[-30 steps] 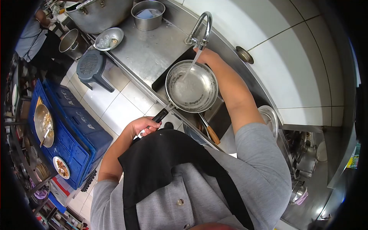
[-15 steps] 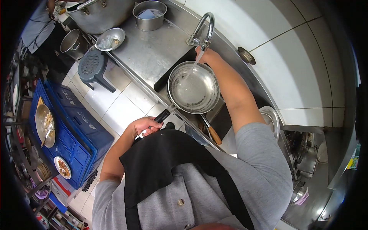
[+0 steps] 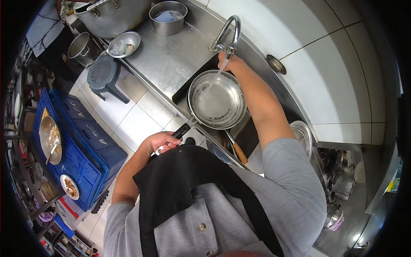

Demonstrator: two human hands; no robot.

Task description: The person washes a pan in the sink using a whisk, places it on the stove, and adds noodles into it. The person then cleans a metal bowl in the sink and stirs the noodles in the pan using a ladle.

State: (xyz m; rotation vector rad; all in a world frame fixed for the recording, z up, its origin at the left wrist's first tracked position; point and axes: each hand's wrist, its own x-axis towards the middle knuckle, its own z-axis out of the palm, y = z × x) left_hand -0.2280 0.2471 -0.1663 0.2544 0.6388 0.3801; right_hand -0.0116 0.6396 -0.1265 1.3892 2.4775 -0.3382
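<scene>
Clock directions are read from the middle of the metal pan (image 3: 220, 96), with twelve toward the top of the picture. The left hand (image 3: 165, 141), between seven and eight o'clock, is closed around the pan's black handle (image 3: 180, 130), fingers wrapped over it. The pan is above the sink (image 3: 252, 137), its open side up. The right hand (image 3: 227, 62) is between twelve and one, right by the base of the faucet (image 3: 235, 34). The spout and the water (image 3: 221, 70) running into the pan cross in front of it, and its fingers are mostly hidden, so whether it is open or gripping anything cannot be told.

At five o'clock a wooden handle (image 3: 240, 153) sticks out from below the pan; whatever it belongs to is largely covered. On the bench (image 3: 165, 55), a round metal container (image 3: 168, 26) with something blue inside stands at eleven, and a metal bowl (image 3: 114, 46) is at ten, its clear and pale contents hard to make out. A big pot (image 3: 124, 21) beyond the bowl is cut off by the top edge. Another person (image 3: 45, 30), far out at ten, is only partly in view. At four, a round metal piece (image 3: 305, 132) is partly hidden by the right sleeve (image 3: 291, 162).
</scene>
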